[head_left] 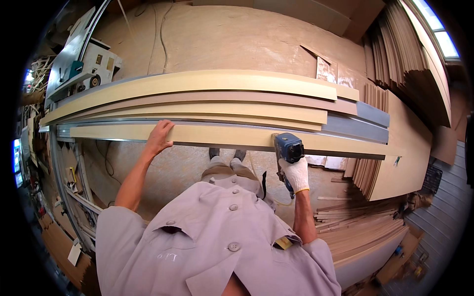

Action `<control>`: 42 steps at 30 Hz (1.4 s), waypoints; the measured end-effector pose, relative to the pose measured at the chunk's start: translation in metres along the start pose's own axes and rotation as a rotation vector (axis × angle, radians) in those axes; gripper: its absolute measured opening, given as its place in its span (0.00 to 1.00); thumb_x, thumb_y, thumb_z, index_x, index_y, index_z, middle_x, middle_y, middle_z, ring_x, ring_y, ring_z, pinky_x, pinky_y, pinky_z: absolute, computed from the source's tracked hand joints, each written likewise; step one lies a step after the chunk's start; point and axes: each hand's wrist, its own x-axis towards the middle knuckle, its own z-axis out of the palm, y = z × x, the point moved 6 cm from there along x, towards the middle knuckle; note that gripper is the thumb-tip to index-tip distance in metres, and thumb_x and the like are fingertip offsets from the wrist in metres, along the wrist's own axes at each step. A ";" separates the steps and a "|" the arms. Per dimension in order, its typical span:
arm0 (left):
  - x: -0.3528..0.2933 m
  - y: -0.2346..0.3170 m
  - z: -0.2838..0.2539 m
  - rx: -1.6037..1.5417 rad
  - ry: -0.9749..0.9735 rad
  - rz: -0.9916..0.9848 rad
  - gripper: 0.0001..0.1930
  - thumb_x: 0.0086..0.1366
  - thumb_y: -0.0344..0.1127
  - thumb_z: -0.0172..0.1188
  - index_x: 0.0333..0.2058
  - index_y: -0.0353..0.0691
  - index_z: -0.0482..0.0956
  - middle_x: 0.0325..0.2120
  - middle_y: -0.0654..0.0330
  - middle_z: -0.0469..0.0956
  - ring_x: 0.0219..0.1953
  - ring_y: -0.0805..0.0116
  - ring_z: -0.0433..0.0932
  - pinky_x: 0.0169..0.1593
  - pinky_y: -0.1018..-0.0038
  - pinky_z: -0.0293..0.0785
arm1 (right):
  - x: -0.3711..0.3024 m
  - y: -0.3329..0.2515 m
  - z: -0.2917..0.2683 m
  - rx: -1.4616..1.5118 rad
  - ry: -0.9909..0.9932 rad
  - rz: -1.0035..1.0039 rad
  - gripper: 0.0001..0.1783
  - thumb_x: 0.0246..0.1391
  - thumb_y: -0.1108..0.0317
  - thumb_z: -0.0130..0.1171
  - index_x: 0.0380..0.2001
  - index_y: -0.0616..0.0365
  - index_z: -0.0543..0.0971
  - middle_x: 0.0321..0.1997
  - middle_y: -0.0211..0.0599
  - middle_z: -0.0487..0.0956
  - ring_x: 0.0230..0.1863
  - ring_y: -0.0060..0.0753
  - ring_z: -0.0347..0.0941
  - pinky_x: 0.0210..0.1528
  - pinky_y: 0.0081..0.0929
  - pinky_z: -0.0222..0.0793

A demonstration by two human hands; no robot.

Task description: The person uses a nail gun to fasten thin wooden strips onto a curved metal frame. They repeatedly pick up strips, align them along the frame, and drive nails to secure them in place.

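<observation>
**Long, flat, pale-yellow wood-like strip point(222, 134) best steadied across its width**

At the left, the near side of the grey-topped metal desk point(353, 130) is lined by the strip, which runs lengthwise from left to right in front of several stacked yellow and brownish flat strips point(197, 84). Left of its middle, it is spanned by the bare left hand point(160, 135): the fingers are laid over the far side and the thumb is set at the near edge, so the hand is partly closed on it.

By its look, the strip is judged fairly light for its length, stiff across but springy along its run, smooth enough to slide, and easily dented at edges and corners. A hold from edge to edge is advised, with both ends supported if it is lifted.

Farther right, a chunky blue-and-black power tool point(291, 147) is held over the strip by the right hand point(295, 172), closed around the handle in a white knitted glove point(299, 183). Whether the strip is touched by the tool's nose cannot be told.
</observation>
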 end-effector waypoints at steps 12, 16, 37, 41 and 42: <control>-0.001 -0.004 0.000 0.012 -0.026 -0.015 0.36 0.41 0.24 0.74 0.54 0.37 0.76 0.51 0.52 0.76 0.56 0.48 0.74 0.60 0.60 0.75 | 0.014 0.039 -0.061 -0.001 0.084 -0.010 0.09 0.50 0.68 0.68 0.30 0.64 0.84 0.19 0.34 0.81 0.20 0.26 0.77 0.25 0.28 0.72; -0.002 -0.005 0.002 0.036 -0.034 -0.039 0.35 0.41 0.24 0.74 0.54 0.37 0.76 0.52 0.51 0.76 0.56 0.48 0.74 0.60 0.60 0.75 | 0.015 0.037 -0.078 0.048 0.062 -0.036 0.09 0.51 0.69 0.68 0.31 0.64 0.83 0.20 0.34 0.81 0.19 0.27 0.77 0.25 0.29 0.72; -0.009 -0.031 0.016 0.030 -0.007 0.060 0.37 0.40 0.29 0.76 0.53 0.35 0.76 0.53 0.48 0.76 0.57 0.46 0.74 0.61 0.58 0.74 | 0.032 0.074 -0.145 0.153 0.216 -0.086 0.04 0.52 0.74 0.65 0.30 0.62 0.81 0.19 0.32 0.79 0.17 0.25 0.74 0.22 0.25 0.68; -0.005 -0.027 0.016 0.005 0.009 0.082 0.40 0.39 0.29 0.78 0.55 0.35 0.75 0.53 0.48 0.76 0.57 0.45 0.74 0.62 0.58 0.73 | 0.021 0.069 -0.114 0.233 0.144 -0.103 0.11 0.51 0.76 0.65 0.39 0.63 0.81 0.25 0.32 0.80 0.19 0.26 0.74 0.24 0.27 0.71; -0.006 -0.026 0.014 0.000 0.020 0.082 0.40 0.40 0.29 0.78 0.56 0.35 0.75 0.54 0.48 0.75 0.58 0.46 0.73 0.62 0.59 0.73 | 0.017 0.068 -0.100 0.271 0.126 -0.105 0.10 0.51 0.77 0.65 0.38 0.63 0.81 0.24 0.33 0.80 0.19 0.28 0.76 0.24 0.27 0.73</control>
